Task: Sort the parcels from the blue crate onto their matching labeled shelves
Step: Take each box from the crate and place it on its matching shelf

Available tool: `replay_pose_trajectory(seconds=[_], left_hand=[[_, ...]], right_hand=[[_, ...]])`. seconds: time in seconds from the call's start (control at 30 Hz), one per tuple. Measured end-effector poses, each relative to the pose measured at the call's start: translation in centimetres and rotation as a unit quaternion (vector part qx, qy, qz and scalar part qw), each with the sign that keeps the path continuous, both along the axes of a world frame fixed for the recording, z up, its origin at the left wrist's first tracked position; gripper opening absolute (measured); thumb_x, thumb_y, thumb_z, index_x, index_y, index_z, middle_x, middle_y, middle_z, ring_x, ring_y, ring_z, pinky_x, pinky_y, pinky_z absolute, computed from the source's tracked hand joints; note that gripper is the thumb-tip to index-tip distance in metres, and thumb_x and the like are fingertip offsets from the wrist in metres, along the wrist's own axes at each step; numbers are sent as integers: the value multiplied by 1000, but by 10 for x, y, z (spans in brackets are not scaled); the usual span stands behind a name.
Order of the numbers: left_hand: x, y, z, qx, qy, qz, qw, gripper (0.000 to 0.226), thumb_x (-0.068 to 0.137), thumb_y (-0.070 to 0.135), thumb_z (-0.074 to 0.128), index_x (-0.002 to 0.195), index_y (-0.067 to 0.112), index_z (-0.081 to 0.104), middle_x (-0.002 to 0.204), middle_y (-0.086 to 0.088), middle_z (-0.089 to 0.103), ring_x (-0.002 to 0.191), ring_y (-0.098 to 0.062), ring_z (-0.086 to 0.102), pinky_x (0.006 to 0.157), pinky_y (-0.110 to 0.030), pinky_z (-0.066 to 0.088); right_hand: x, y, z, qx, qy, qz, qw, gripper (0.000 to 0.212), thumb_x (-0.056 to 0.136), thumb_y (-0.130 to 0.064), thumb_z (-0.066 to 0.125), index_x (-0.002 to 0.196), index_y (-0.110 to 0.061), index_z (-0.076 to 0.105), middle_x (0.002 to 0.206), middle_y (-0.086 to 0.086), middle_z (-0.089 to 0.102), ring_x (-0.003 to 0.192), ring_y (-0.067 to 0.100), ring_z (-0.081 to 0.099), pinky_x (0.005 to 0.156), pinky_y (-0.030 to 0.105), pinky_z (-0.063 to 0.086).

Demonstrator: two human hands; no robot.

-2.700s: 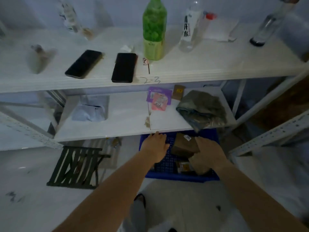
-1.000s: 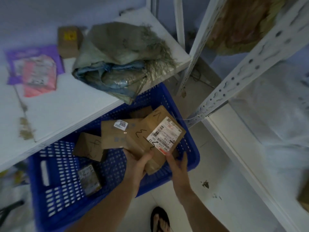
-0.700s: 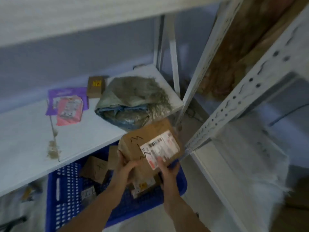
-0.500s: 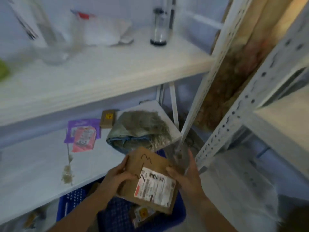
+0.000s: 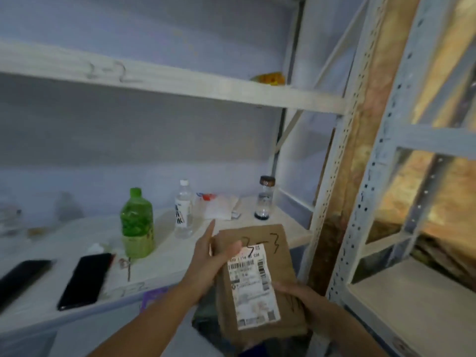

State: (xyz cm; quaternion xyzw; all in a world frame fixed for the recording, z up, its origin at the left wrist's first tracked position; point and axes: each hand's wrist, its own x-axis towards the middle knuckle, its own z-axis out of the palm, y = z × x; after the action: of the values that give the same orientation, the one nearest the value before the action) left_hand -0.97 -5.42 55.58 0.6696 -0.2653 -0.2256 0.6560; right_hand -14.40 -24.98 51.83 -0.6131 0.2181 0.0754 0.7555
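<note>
A brown cardboard parcel with a white shipping label and a handwritten mark that reads like "2-3" is held upright in front of me. My left hand grips its upper left edge, thumb across the front. My right hand holds its lower right edge from below. The parcel hovers just before the front edge of the middle shelf, which carries a handwritten mark near its edge. An upper shelf is marked "2-2". The blue crate is almost wholly hidden below the parcel.
On the middle shelf stand a green bottle, a clear water bottle, a small dark-capped jar, a white packet and two black phones. A perforated steel upright and a second rack stand at right.
I lifted the parcel out of the blue crate with both hands and raised it. My view swung up from the crate and lower shelf to the middle and upper shelves.
</note>
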Motion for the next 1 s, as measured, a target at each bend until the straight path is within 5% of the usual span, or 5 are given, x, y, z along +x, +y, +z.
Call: replay_pose_trajectory(seconds=[0.23,0.47,0.57,0.7,1.0], left_hand=[[-63,68,104,-71,-5,-66,995,112,45,14,90,129,26,17,118,4,56,103,-12,60,65,-19,57],[-110,105,255,-165,-140,16,976,66,69,18,81,118,17,36,121,-5,55,103,-16,60,82,-30,53],[-138,107,303,-203,-174,16,963,62,75,26,76,126,11,44,128,-8,53,108,-18,58,96,-40,50],[-174,99,343,-210,-258,30,943,50,81,34,70,124,15,55,123,-4,31,116,-20,48,104,-42,44],[-282,60,359,-156,-329,-104,926,50,98,28,45,143,12,31,138,-11,24,135,-21,26,112,-21,17]], right_hand=[[-38,89,174,-185,-183,-144,955,102,46,-44,92,132,-20,42,114,6,69,98,23,71,86,40,57],[-90,164,286,-393,-270,-308,823,65,66,-81,53,102,-28,49,97,-13,61,79,5,60,64,20,50],[-117,186,326,-551,-252,-346,716,58,88,-67,37,121,-19,44,96,-5,53,77,13,57,70,28,51],[-170,199,365,-584,-302,-342,672,67,94,-55,40,146,-19,19,129,6,58,105,30,63,91,48,51],[-317,170,396,-563,-264,-316,717,64,93,-18,58,143,-14,18,108,-1,53,71,6,54,47,9,45]])
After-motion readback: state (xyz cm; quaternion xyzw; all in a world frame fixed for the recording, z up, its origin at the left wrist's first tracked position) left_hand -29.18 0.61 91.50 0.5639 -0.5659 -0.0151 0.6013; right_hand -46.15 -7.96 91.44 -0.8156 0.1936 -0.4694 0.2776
